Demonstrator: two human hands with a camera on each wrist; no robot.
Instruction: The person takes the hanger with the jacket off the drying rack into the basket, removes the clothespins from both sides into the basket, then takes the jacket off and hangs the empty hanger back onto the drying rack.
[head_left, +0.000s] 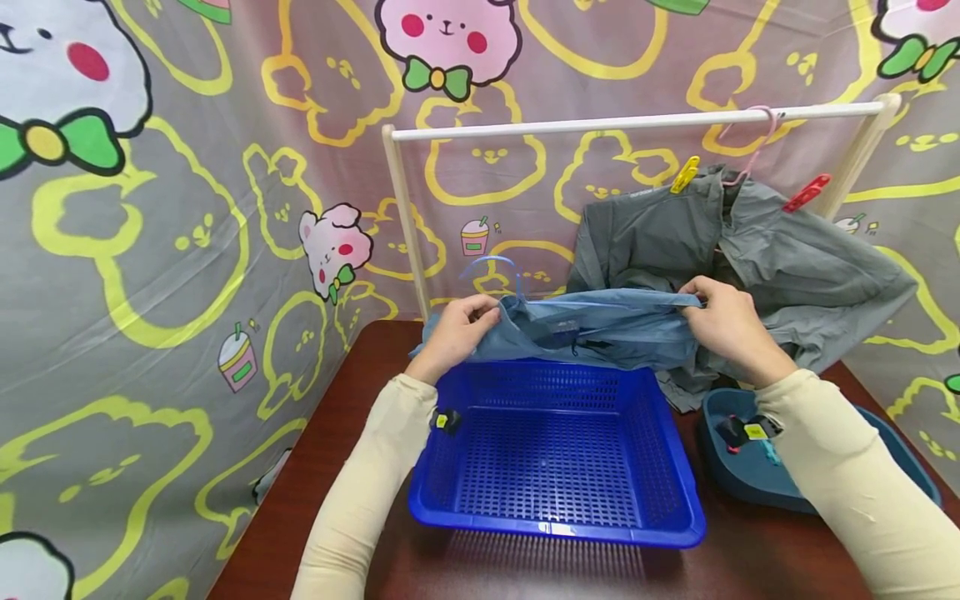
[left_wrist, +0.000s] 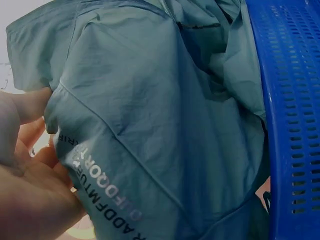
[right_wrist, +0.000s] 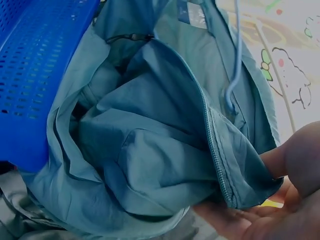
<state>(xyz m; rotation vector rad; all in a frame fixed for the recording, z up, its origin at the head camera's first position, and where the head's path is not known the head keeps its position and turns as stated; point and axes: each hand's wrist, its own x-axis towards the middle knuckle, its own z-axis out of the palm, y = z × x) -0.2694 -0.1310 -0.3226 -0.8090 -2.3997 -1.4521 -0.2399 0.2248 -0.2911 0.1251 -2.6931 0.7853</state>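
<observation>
A blue zip jacket (head_left: 622, 333) is stretched between both hands over the far rim of the blue basket. My left hand (head_left: 457, 329) pinches its left part beside the blue hanger (head_left: 491, 260), whose hook sticks up out of the fabric. In the left wrist view, thumb and fingers grip the cloth edge near printed lettering (left_wrist: 107, 192). On the other side, my right hand (head_left: 727, 321) pinches the jacket's edge. The right wrist view has the zipper (right_wrist: 212, 135) running down to that grip, with the hanger's blue wire (right_wrist: 236, 60) inside the jacket.
The blue basket (head_left: 555, 532) stands on the dark table (head_left: 300, 500). Behind is a rack with a white bar (head_left: 600, 127). A grey jacket (head_left: 810, 258) hangs there on a pink hanger (head_left: 768, 133), with yellow (head_left: 685, 175) and red clips. A teal tub (head_left: 738, 486) sits at right.
</observation>
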